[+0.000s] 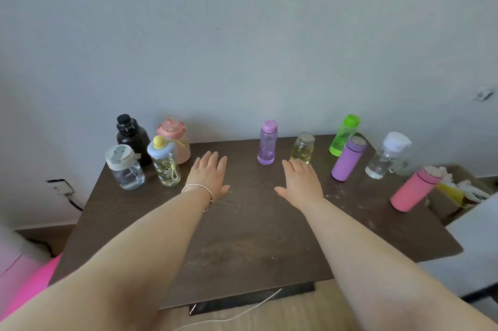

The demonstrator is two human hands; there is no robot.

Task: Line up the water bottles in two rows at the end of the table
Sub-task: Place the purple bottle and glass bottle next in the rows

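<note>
- Both hands are spread flat and empty over the middle of the dark counter (242,236): the left hand (208,178) just right of the yellow-capped patterned bottle (165,166), the right hand (301,182) just in front of the small yellow-tinted bottle (303,148).
- Four bottles already stand in a tight two-by-two block at the far left corner: the black bottle (132,136) and the pink-lidded bottle (176,139) behind, the clear grey-lidded jug (124,167) and the patterned one in front.
- The rest are scattered along the far edge and right side: the clear purple bottle (267,143), the green bottle (343,135), the matte purple flask (348,159), the clear white-capped bottle (385,156) and the pink flask (413,189).
- Risk: the pink flask stands near the right edge of the counter (a careless sweep could send it off).
- Risk: the green bottle and purple flask look close together, perhaps touching; grabbing one could tip the other.
- Risk: the left-hand block is packed; sliding a newcomer in could topple the tall narrow ones.
- Risk: the bracelet (199,190) or a forearm might clip bottles while reaching across.
</note>
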